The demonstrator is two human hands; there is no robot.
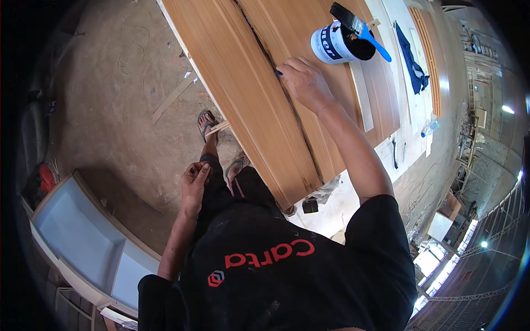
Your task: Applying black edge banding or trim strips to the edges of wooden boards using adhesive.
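Note:
A brown wood-grain panel [248, 94] lies at a slant in front of me, with a dark, smeared groove [295, 117] running along it. My right hand [306, 83] is closed on the panel, its fingertips pinching a small dark piece [279, 72] against the groove; it may be cloth. Beyond that hand stands a white tub [331, 45] with dark contents, and a blue-handled paintbrush [359, 30] with black bristles rests across its rim. Low by my leg, away from the panel, my left hand [194, 179] has its fingers curled together; whatever they hold is hidden.
Right of the panel is a white work surface [408, 124] with a dark cloth [411, 60], a clear plastic bottle [429, 128] and wood strips [428, 60]. A white open cabinet [83, 220] stands at lower left. A wooden offcut [174, 98] lies on the floor.

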